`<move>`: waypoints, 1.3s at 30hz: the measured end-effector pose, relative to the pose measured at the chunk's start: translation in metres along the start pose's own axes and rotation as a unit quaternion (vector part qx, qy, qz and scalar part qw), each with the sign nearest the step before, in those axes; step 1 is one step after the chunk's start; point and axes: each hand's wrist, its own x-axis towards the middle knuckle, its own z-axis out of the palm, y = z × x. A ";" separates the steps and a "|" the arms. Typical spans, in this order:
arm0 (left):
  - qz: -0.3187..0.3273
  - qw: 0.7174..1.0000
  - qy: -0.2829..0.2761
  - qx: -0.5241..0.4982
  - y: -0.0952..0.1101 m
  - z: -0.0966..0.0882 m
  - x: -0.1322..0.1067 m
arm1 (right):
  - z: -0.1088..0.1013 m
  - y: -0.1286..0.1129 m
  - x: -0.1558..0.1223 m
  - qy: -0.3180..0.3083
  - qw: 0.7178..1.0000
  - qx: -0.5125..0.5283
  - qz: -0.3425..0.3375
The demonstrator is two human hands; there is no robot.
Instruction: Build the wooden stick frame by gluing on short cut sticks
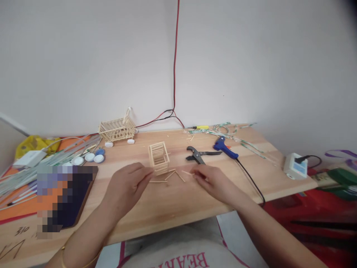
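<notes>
My left hand [131,184] is closed at the lower left corner of a small wooden stick frame [158,158], its fingertips pinching there. The frame is box-shaped with slatted sides and stands on the table. My right hand [209,182] pinches a short wooden stick [187,172], which points left toward the frame. Several loose sticks [180,176] lie on the wood between my hands. Just beyond my right hand are black-handled pliers [196,154], jaws to the left.
A stick-built cart [117,130] on white wheels stands by the wall. A blue glue gun [227,147] lies right, its cord running off the front edge. White and blue bottle caps [89,157], clear glue sticks and a dark, partly blurred tablet-like object [79,201] occupy the left. A power socket [295,165] sits far right.
</notes>
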 end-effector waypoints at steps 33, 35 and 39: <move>-0.131 0.966 -0.191 0.118 -0.016 0.048 -0.013 | 0.066 -0.003 0.013 -0.013 0.998 0.001 -0.065; -0.137 0.962 -0.205 0.118 -0.017 0.044 -0.015 | 0.070 -0.006 0.015 -0.017 0.998 0.002 -0.066; -0.136 0.964 -0.205 0.104 -0.012 0.042 -0.017 | 0.072 -0.012 0.018 -0.023 0.999 0.037 -0.013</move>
